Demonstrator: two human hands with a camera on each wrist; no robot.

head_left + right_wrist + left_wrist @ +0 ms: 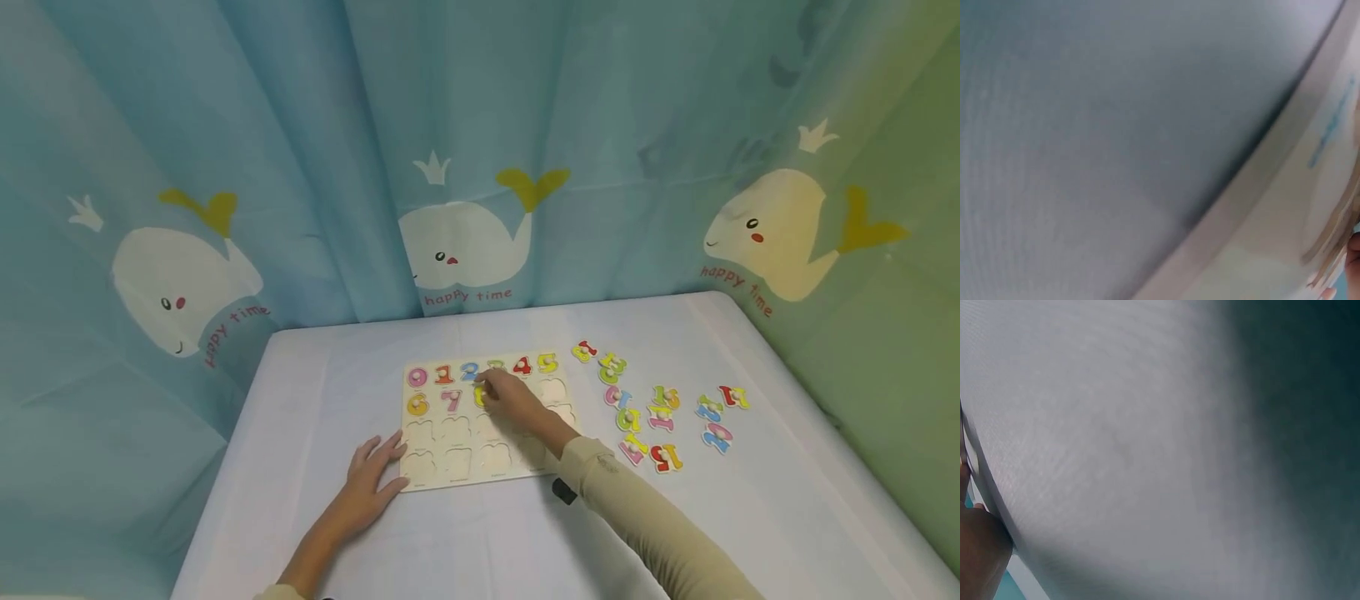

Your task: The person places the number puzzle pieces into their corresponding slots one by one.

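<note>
A wooden number puzzle board [442,492] lies on the table, with colourful pieces 0 to 5 along its top row and 6 and 7 below. My right hand [517,404] reaches over it from the right, fingers curled and pinching a yellow number piece [479,397] just right of the 7 [451,401]. That piece is largely covered by the fingers. At the board's left edge, my left hand [367,479] rests with fingers spread, the tips touching the border. The right wrist view shows the board's edge [1235,212] close up; the left wrist view shows mostly tablecloth.
Several loose two-digit number pieces lie right of the board, among them a red-and-yellow 15 [665,457] and a blue-and-pink 20 [717,437]. Bare outlined recesses [457,461] fill the lower rows. A blue curtain [315,208] with whales hangs behind the white table [315,375].
</note>
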